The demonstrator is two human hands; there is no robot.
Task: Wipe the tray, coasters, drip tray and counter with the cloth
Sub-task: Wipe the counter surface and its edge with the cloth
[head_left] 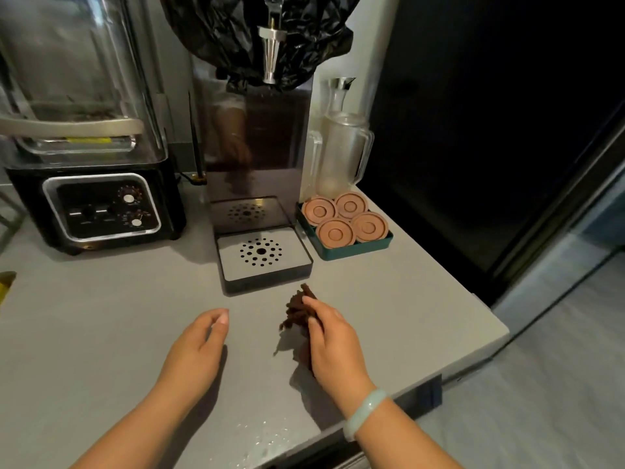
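Cloth bunched in right hand over counter — left hand loosely open, empty (wiping likely pending); drip tray next, probably.

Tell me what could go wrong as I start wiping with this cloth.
The four coasters lie loose in the green tray near the counter's right edge; a hard swipe might knock them off. The glass carafe behind the tray could tip if bumped. Water droplets by the front edge may drip.
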